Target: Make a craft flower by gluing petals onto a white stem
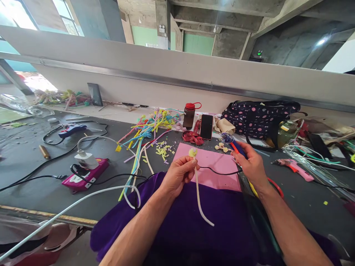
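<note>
Flower head of pale-yellow fuzzy petals [192, 152] stands upright over the left part of a pink rectangular sheet [210, 157]; the thumb and fingertips of the left hand [179, 176] pinch its long cream fuzzy stem [198, 194] just below, seemingly to leave the petals exposed. The stem's lower end hangs free, curving right before a purple cloth [177, 225]. To the right, the right hand [252, 162] wraps its fingers around a blue plastic handheld tool with an orange strip [240, 148], its tip pointing far and left, apart from the petals. Short yellow and lilac cuttings [164, 150] lie left of the sheet, apparently within easy reach; farther away, multicoloured fuzzy stems [149, 127] lie heaped.
</note>
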Demonstrator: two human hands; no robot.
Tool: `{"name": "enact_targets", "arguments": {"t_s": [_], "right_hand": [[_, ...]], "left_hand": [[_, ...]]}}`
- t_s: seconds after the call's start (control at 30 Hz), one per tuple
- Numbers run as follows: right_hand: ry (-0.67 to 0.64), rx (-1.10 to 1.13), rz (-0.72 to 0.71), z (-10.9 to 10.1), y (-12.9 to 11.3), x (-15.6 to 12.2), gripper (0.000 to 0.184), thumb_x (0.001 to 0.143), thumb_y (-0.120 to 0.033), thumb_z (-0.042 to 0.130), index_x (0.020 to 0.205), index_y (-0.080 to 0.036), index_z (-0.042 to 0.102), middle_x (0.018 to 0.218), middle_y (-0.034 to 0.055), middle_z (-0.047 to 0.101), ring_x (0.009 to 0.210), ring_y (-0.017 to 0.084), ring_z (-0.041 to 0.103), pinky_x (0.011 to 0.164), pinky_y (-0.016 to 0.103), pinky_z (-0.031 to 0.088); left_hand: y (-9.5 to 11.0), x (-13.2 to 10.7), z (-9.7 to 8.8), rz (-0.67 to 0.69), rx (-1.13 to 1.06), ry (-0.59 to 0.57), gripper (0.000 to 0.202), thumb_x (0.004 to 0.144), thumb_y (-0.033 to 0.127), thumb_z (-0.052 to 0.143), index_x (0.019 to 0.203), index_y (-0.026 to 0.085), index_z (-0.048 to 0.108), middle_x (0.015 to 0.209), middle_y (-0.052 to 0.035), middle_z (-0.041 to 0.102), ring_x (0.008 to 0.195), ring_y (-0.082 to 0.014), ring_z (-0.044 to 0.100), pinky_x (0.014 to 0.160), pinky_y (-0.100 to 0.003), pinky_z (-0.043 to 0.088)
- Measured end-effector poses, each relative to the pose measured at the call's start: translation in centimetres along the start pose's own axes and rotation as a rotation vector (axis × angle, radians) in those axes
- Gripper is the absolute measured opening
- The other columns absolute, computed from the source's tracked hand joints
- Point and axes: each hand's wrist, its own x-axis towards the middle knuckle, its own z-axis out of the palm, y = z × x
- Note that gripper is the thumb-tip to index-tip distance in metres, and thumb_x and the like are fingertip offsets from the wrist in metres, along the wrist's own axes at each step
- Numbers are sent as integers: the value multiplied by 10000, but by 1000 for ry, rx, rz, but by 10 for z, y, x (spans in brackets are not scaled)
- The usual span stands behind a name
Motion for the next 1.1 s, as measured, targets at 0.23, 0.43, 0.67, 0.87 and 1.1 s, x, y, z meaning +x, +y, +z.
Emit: {"name": "enact_targets", "arguments": {"t_s": [0.23,0.43,0.67,0.87,1.1], "right_hand": [[-15,597,223,8,-6,3,205,777,-351,563,845,-176,645,735,7,607,542,95,493,460,209,380],[8,724,266,11,-7,-3,291,638,-235,734,896,-233,601,728,-41,606,620,102,552,596,227,452],[-218,771,224,9,-22,-15,184,728,-240,674,902,-191,645,807,16,642,623,112,543,583,241,434],[-255,564,125,9,-32,-33,173,743,-288,670,890,-197,677,960,74,674,756,202,616,659,319,480],[-256,227,19,17,-37,-47,208,791,-375,613,916,-221,673,937,50,670,833,218,582,759,345,458]], "left_hand": [[0,0,0,-9,-14,0,198,740,288,660,666,126,573,651,9,590,360,4,382,324,-144,198],[2,-1,2,-52,-95,-5,226,694,305,696,669,130,556,639,4,606,353,-4,408,308,-138,202],[1,-1,0,-46,-163,-14,253,687,322,702,758,147,535,729,-24,667,377,-35,503,271,-124,250],[-1,1,0,-41,-183,23,243,678,294,717,774,137,558,750,-44,685,503,-79,618,316,-115,358],[-1,2,0,-67,-195,61,181,670,216,723,757,117,600,746,-60,675,553,-83,628,350,-109,384]]}}
